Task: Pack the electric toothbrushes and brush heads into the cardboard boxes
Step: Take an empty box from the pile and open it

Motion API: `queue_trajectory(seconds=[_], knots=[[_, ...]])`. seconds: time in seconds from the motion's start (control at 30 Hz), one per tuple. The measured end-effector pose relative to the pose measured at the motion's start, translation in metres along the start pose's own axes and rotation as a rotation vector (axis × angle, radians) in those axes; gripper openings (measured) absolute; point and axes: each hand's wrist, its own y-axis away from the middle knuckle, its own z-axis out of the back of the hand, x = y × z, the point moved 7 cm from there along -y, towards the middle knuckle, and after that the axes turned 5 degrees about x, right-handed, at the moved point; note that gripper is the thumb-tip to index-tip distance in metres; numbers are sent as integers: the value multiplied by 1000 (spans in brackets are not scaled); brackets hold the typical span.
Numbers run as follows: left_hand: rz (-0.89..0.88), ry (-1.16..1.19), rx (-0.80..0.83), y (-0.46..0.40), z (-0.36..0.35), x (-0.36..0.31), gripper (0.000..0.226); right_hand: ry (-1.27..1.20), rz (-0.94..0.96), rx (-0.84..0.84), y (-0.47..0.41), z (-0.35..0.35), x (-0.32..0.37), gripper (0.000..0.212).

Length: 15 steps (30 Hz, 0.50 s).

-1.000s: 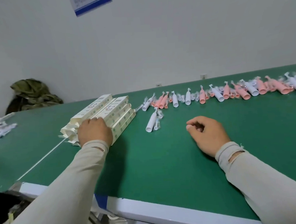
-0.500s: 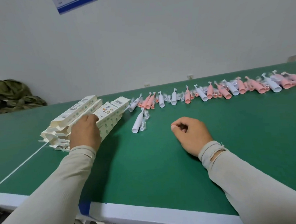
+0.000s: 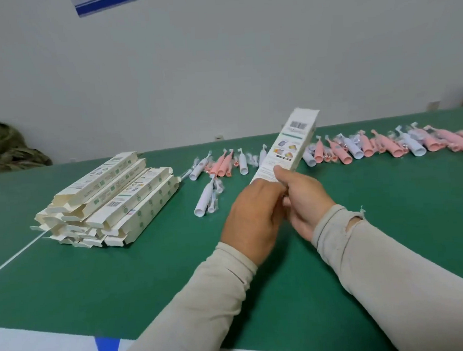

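Both hands hold one long white cardboard box tilted up over the green table. My left hand grips its near end, which the hand hides, and my right hand pinches its lower side. A stack of flat-lying cardboard boxes with open flaps sits to the left. One white toothbrush with a wrapped brush head beside it lies just left of my hands. A row of pink and white toothbrushes runs along the far side.
A crumpled green cloth lies at the far left against the wall. A thin white line crosses the table at the left. The table's white front edge carries a blue mark.
My left hand left the stack carrying one box to the centre, and my right hand rose from the table to take hold of it. The view shifted left.
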Motion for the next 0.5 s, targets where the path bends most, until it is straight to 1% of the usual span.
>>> queue_trajectory(seconds=[0.03, 0.07, 0.1, 0.13, 0.17, 0.2, 0.23, 0.27, 0.3, 0.33, 0.37, 0.4, 0.43, 0.5], knots=[[-45, 6, 16, -1, -5, -2, 6, 2, 0, -27, -4, 9, 1, 26], [-85, 11, -21, -1, -4, -2, 5, -7, -12, -29, -5, 17, 1, 27], [-85, 34, -104, -2, 1, 2, 5, -20, -42, -14, -6, 24, -1, 29], [-20, 89, -219, -2, 9, 12, 5, -28, -91, 13, -4, 30, -4, 31], [116, 170, -337, -1, 17, 29, 4, -21, -148, 45, -2, 32, -7, 33], [303, 292, -415, 1, 19, 49, 6, -9, -198, 83, 0, 33, -9, 35], [493, 473, -425, 5, 11, 70, 10, -1, -231, 130, 2, 31, -11, 37], [662, 698, -357, 8, -3, 86, 22, 2, -258, 184, 5, 25, -13, 38], [791, 947, -217, 12, -23, 94, 40, 11, -287, 238, 8, 17, -17, 38], [875, 1173, -58, 16, -41, 93, 59, 28, -315, 290, 11, 7, -22, 37], [927, 1334, 73, 21, -54, 88, 70, 45, -340, 328, 15, -1, -29, 35], [958, 1437, 145, 27, -61, 83, 74, 57, -360, 350, 18, -7, -35, 32], [969, 1499, 161, 29, -63, 81, 72, 63, -368, 351, 20, -10, -39, 32], [966, 1540, 94, 27, -59, 85, 63, 113, -350, 307, 18, -11, -44, 36]])
